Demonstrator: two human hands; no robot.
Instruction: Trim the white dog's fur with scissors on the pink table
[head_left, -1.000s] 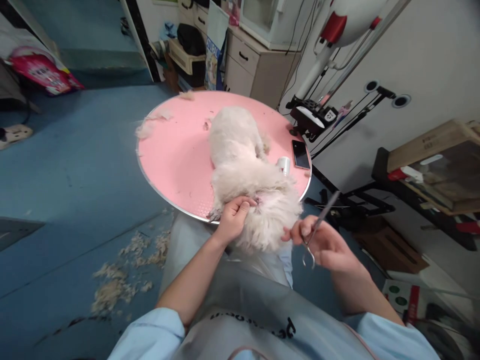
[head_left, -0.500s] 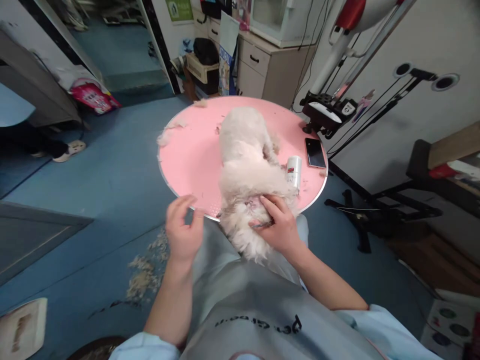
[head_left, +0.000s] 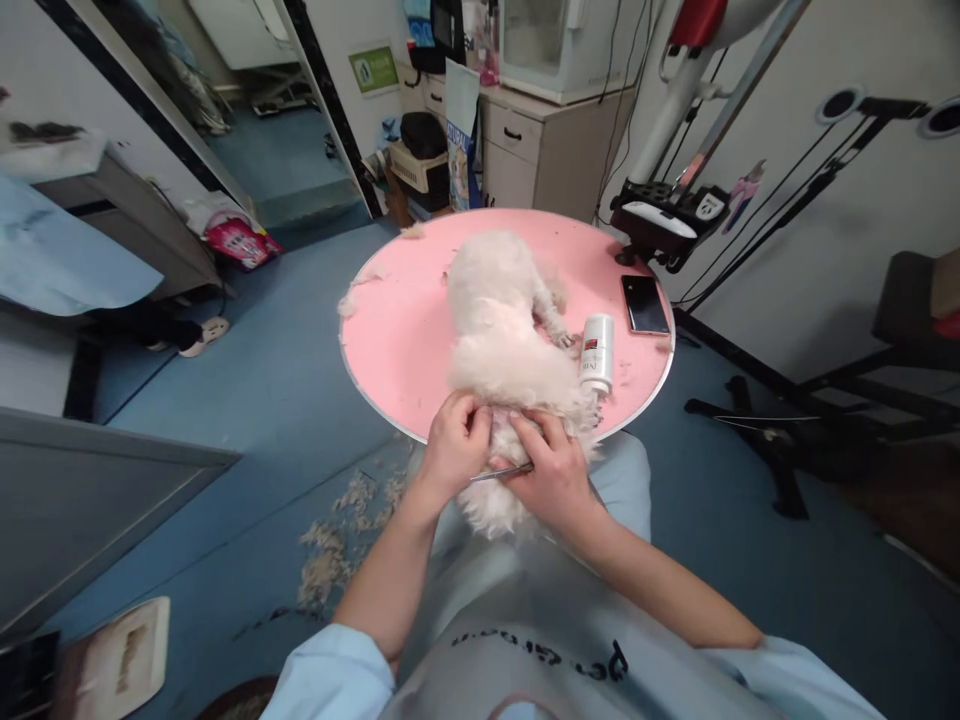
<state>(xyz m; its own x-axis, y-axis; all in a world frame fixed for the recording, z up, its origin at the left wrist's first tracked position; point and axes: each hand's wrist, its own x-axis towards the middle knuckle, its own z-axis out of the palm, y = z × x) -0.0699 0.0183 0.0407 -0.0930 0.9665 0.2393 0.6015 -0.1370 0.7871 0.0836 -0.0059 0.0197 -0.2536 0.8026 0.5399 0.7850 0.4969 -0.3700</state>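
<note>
1 white dog [head_left: 501,325], under left hand [head_left: 454,450], under right hand [head_left: 556,476] with scissors [head_left: 495,473]

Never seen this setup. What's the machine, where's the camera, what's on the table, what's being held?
No machine does the handling: these are a person's own bare left hand and right hand. One camera, worn on the head, looks forward and down, so the arms enter from below.

On the round pink table are a white dog, a white bottle, a phone and loose tufts of hair.

The right hand holds scissors, the blade pointing toward the left hand. Both hands touch the dog's fur; whether the left pinches any is hard to tell.
</note>
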